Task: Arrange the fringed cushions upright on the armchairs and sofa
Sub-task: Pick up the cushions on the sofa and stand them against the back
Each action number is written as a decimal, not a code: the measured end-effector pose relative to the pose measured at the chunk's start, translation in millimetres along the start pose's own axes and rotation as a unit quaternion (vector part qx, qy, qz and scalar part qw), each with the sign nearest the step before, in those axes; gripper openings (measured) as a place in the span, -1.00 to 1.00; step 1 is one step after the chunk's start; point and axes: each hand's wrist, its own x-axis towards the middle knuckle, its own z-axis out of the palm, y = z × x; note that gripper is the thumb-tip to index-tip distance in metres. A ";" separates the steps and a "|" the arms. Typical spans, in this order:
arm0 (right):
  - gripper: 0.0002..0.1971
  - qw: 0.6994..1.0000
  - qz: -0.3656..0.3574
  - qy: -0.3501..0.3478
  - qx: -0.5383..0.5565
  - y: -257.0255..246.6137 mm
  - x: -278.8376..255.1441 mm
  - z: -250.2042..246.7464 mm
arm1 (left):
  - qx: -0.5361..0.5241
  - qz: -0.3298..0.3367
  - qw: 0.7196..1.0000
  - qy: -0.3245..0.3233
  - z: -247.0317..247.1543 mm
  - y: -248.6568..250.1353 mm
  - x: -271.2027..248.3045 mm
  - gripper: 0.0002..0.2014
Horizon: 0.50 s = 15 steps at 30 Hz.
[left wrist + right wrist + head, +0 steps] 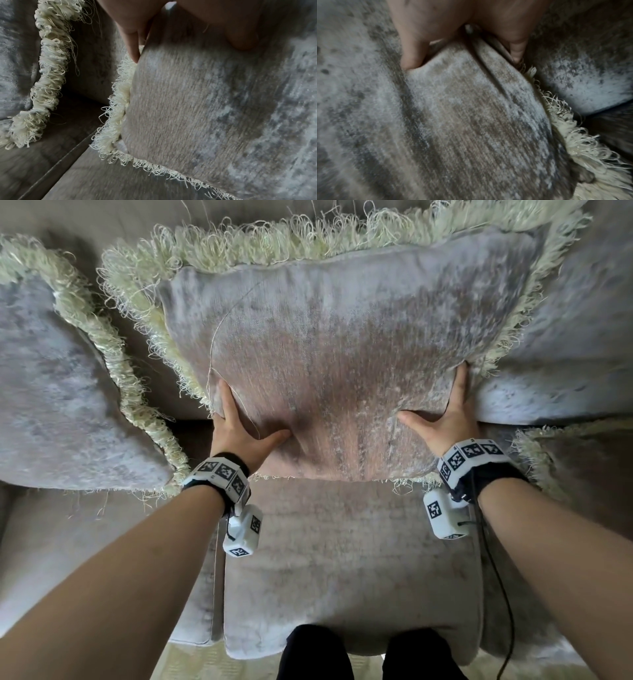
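Observation:
A large grey-beige velvet cushion (342, 337) with cream fringe stands upright against the sofa back, its lower edge on the seat. My left hand (248, 419) grips its lower left side, thumb on the front face and fingers wrapped round the fringed edge. My right hand (442, 405) grips the lower right side the same way. In the left wrist view my left hand (188, 46) pinches the cushion (205, 108) at its edge. In the right wrist view my right hand (464, 54) bunches the cushion's (471, 121) fabric into a fold.
A second fringed cushion (51, 392) leans at the left, its fringe (48, 81) close by. A third cushion (575, 344) sits tight against the right side. The sofa seat (342, 559) lies below my wrists; my legs (315, 652) meet its front edge.

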 end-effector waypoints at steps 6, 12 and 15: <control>0.20 0.999 0.026 -0.016 0.009 6.6 -2.2 -3.9 | 0.027 -0.019 0.999 -0.007 -5.5 -5.1 -11.3 0.27; 0.10 0.999 0.029 -0.027 -0.004 5.0 -16.0 -17.3 | 0.081 -0.034 0.996 -0.028 -19.7 3.9 -31.2 0.19; 0.04 1.000 0.010 -0.026 -0.011 -0.3 -25.6 -34.6 | 0.122 -0.049 0.991 -0.017 -30.1 20.3 -49.1 0.12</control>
